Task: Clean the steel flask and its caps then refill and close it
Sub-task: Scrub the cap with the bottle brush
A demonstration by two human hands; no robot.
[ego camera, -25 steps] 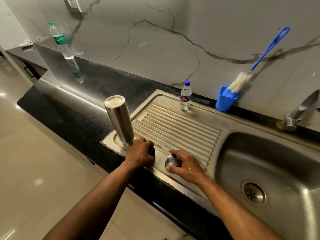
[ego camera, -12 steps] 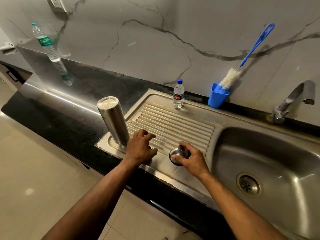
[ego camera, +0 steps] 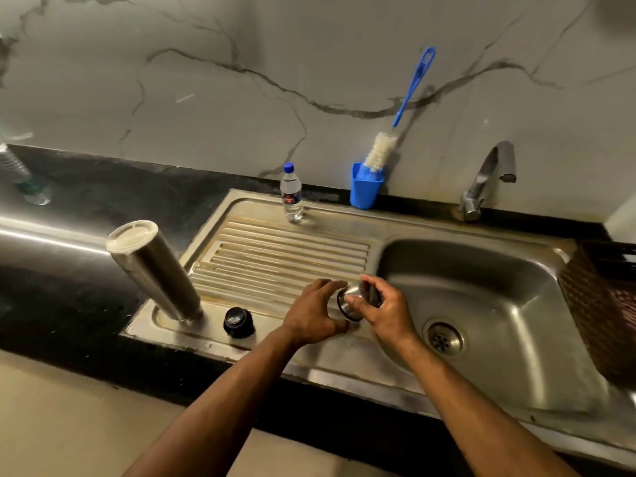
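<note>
At frame centre, the right hand [ego camera: 385,309] pinched the shiny steel cap [ego camera: 352,301]; the left hand [ego camera: 315,313], fingers relaxed, perhaps touched it. The cylindrical steel flask [ego camera: 155,270] stood inverted at the left.

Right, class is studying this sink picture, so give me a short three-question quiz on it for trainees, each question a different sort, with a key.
1. True or false: the steel flask stands upside down on the drainboard.
2. Multiple choice: what does the right hand hold? A) the black cap B) the steel cap C) the bottle brush
3. Fill in: the bottle brush stands in a blue ____ by the wall.

Key
1. True; its mouth end is down, near the drainboard's front left corner.
2. B; the steel cap is in its fingers, with the left hand beside it, while the black cap lies alone near the flask.
3. Cup.
</note>
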